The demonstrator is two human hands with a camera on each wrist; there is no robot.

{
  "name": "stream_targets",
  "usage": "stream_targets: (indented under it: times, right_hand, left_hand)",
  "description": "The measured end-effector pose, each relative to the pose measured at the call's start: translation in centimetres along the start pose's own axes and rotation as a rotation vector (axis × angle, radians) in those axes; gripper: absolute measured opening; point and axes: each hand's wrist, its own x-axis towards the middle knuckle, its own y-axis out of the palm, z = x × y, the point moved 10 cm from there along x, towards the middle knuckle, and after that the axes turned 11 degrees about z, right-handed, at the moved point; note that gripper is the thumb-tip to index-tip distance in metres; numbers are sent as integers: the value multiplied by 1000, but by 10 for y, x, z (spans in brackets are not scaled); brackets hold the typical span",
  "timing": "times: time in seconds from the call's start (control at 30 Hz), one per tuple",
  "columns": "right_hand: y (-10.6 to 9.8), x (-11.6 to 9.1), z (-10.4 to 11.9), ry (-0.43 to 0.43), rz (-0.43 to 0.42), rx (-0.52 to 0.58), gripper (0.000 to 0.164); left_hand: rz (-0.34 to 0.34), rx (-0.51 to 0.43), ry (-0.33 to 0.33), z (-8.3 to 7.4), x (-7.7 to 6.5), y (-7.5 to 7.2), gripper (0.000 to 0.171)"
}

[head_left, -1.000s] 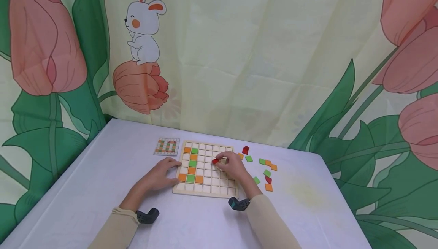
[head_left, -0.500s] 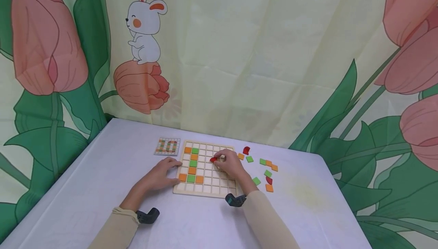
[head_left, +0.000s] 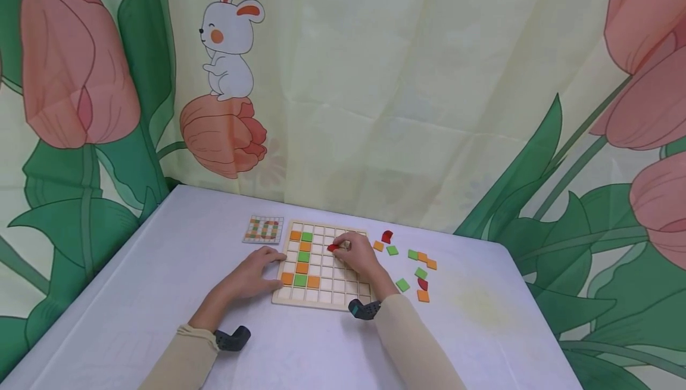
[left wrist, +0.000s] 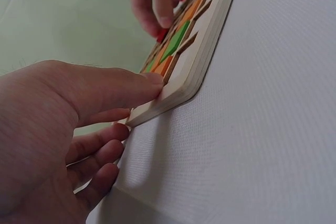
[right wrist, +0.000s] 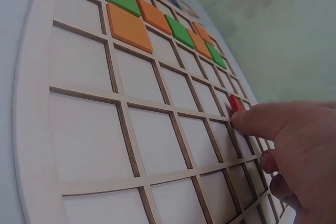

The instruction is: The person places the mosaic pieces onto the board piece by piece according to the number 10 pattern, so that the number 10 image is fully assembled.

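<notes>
A wooden grid board (head_left: 311,303) lies on the table with several orange and green square tiles (head_left: 303,256) in its left columns. My right hand (head_left: 360,255) pinches a small red curved-edged tile (head_left: 332,247) between thumb and fingers at the board's upper middle cells. In the right wrist view, the red tile (right wrist: 234,103) stands tilted over the grid, partly hidden by the fingertips. At the board's left edge, my left hand (head_left: 252,274) rests with fingers spread. The left wrist view shows its thumb (left wrist: 134,86) touching the rim near a corner.
Loose tiles lie right of the board: green ones (head_left: 403,284), orange ones (head_left: 423,296) and red pieces (head_left: 387,236). A small patterned card (head_left: 264,230) lies beyond the left hand. A printed curtain (head_left: 375,110) hangs behind the white table (head_left: 482,330).
My right hand has moved slightly left and away from me across the board, carrying the red tile. The left hand stays at the board's left edge.
</notes>
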Motion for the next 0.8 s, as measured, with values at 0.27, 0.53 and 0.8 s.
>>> stream_targets:
  times: [0.27, 0.53, 0.8]
  right_hand:
    - [-1, 6, -3, -8, -20, -7, 17]
    - [-2, 11, -3, -15, -27, -7, 18]
    - [-3, 13, -2, 21, -37, 31, 20]
  left_hand:
    - [-3, 11, -3, 0, -1, -1, 58]
    - [5, 8, 7, 0, -2, 0, 58]
    - [3, 8, 6, 0, -2, 0, 58]
